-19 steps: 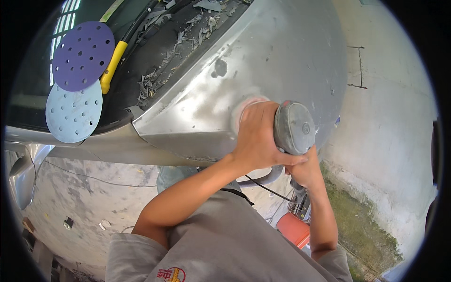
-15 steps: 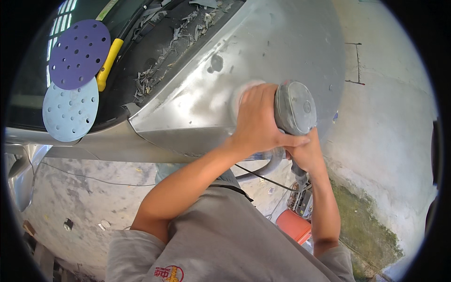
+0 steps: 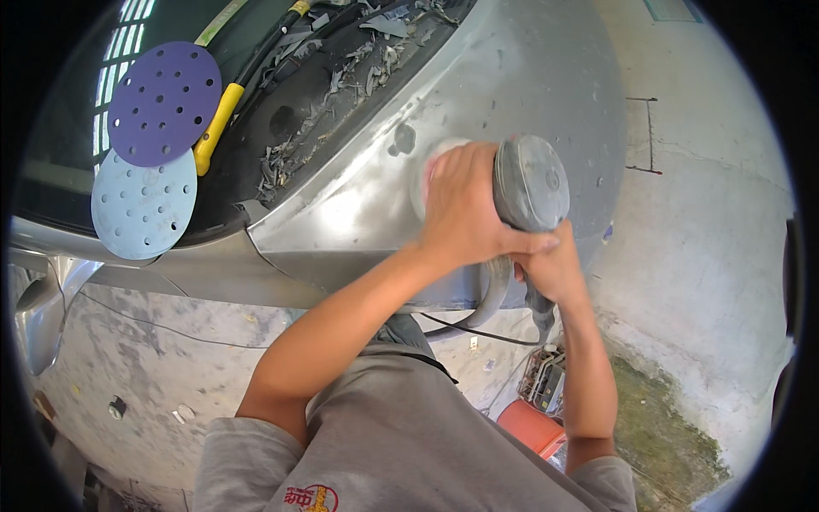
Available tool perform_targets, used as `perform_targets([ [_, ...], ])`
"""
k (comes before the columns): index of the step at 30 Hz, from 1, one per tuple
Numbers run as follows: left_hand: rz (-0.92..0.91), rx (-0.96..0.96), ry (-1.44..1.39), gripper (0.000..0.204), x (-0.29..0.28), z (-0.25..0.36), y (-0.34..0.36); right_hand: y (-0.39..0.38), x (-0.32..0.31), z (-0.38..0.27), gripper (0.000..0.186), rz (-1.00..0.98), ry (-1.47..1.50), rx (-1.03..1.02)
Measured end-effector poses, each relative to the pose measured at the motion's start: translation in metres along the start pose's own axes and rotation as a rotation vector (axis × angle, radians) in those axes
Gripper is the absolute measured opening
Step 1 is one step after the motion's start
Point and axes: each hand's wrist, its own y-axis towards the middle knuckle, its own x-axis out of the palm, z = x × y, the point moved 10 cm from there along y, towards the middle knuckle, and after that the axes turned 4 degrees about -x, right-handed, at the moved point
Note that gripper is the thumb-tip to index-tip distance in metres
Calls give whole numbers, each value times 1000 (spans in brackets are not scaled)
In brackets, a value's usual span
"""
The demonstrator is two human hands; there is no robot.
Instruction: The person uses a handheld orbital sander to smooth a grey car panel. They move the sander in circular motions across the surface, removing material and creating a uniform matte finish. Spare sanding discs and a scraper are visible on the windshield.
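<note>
With both hands I hold a grey, dusty power sander on the silver car body panel. My left hand is wrapped over the sander's body behind its pad, with the thumb reaching under the rounded end. My right hand is closed round the lower handle, partly hidden by the left wrist. Just past my left fingers shows a pale, blurred pad edge, close against the panel. Dull grey patches and bright bare areas mark the panel's surface.
Two perforated sanding discs, purple and pale blue, lie over the windscreen beside a yellow-handled tool. Grey flakes litter the wiper recess. A hose and black cable trail below the sander. An orange-red bucket stands on the floor.
The sander and both hands have slid a little leftward and farther away across the panel. The whole view has shifted slightly. Both hands keep their hold.
</note>
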Motion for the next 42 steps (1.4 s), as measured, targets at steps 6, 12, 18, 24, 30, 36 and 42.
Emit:
perform_targets([
  [6, 3, -1, -11, 105, -11, 5, -9, -10, 6, -4, 4, 25, -106, 15],
  [12, -19, -24, -34, 108, -2, -2, 7, 1, 4, -22, 14, 8, 21, -63],
  [18, -60, 7, -80, 104, -6, 1, 3, -8, 8, -23, 11, 49, -56, 1],
  [24, -102, 21, -75, 103, 5, -6, 29, 7, -3, -23, 14, 131, -92, 79],
  [30, -166, -47, -161, 109, 20, -13, 37, 13, -11, -30, 17, 141, -83, 126],
  [36, -97, 25, -92, 105, -5, -3, 0, -13, 6, -34, 21, 173, -98, -27],
  [42, -190, -78, -87, 118, 24, -35, 88, 65, -16, -53, 23, 126, -41, 58],
])
